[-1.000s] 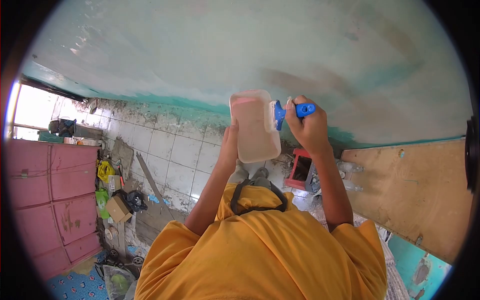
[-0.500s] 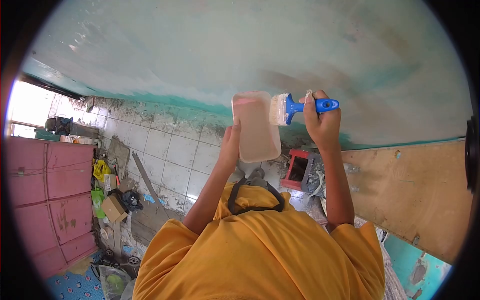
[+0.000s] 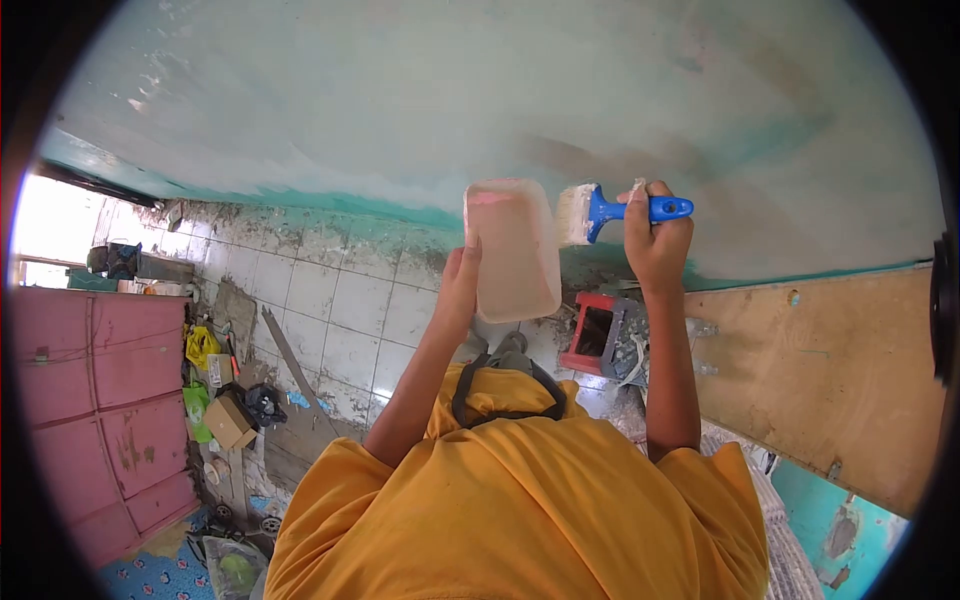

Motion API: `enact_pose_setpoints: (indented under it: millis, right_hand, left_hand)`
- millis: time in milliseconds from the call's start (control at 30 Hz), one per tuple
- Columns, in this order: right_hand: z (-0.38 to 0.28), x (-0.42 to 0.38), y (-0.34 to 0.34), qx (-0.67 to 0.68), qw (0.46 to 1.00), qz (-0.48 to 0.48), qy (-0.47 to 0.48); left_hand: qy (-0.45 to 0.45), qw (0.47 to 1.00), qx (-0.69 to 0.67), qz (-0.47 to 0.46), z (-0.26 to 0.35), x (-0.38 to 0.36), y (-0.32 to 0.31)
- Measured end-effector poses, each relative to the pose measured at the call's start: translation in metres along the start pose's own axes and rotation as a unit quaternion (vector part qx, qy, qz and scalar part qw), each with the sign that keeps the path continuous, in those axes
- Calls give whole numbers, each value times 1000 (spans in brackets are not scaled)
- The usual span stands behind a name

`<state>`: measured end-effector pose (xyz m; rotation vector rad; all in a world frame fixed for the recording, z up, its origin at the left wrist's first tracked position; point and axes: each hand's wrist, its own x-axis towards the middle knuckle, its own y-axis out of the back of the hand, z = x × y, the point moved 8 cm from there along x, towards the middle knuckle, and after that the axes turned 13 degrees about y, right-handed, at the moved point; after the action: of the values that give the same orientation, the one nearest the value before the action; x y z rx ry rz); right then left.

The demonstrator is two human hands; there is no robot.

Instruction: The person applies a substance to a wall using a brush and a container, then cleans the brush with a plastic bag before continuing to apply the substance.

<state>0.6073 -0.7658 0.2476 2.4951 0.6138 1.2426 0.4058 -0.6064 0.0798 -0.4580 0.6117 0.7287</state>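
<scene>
My left hand (image 3: 462,285) grips a whitish rectangular plastic tub (image 3: 512,262) by its left side, thumb over the rim. Inside the tub a pinkish-beige layer shows. In my right hand (image 3: 660,235) is a wide paintbrush (image 3: 608,212) with a blue handle, its fingers closed round the grip. The pale, paint-caked bristles point left, a short way off the tub's right rim. Beyond both hands rises a wall (image 3: 400,110) with patchy whitish paint over turquoise and a brownish smear near the brush.
Below lies a stained white tile floor (image 3: 355,310). A red and grey stool-like object (image 3: 590,335) stands near my feet. Pink panels (image 3: 110,390), a cardboard box (image 3: 230,422) and bags are at left. A wooden board (image 3: 820,360) fills the right side.
The paintbrush has moved right with my right hand, opening a small gap from the tub's rim. My left hand and the tub have hardly moved.
</scene>
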Motion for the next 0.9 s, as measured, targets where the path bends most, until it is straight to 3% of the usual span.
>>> enact_pose_setpoints:
  millis: [67, 133, 233, 367, 467, 633, 733, 800, 900]
  right_hand:
    - [2, -4, 2, 0, 1000, 12, -13]
    - [19, -19, 2, 86, 992, 47, -85]
    - [17, -34, -8, 117, 989, 69, -57]
    - [34, -51, -11, 86, 993, 27, -81]
    - [49, -59, -3, 92, 984, 73, -135]
    - [57, -86, -7, 182, 940, 174, -231]
    - [51, -107, -26, 208, 927, 172, -261]
    - [58, -123, -30, 200, 921, 166, -289]
    - [58, -133, -30, 207, 909, 188, -310]
  left_hand:
    - [7, 1000, 7, 2, -2, 4, 5]
    - [16, 1000, 15, 0, -6, 8, 5]
    - [5, 1000, 14, -7, -9, 13, 1]
    - [5, 1000, 30, -2, -6, 10, 4]
    - [6, 999, 33, -5, -8, 11, 6]
    - [5, 999, 35, -2, -11, 17, 7]
    - [-6, 999, 33, -30, -7, 17, 5]
    - [48, 995, 18, -84, -10, 19, 5]
    - [47, 996, 28, -72, -15, 33, 17]
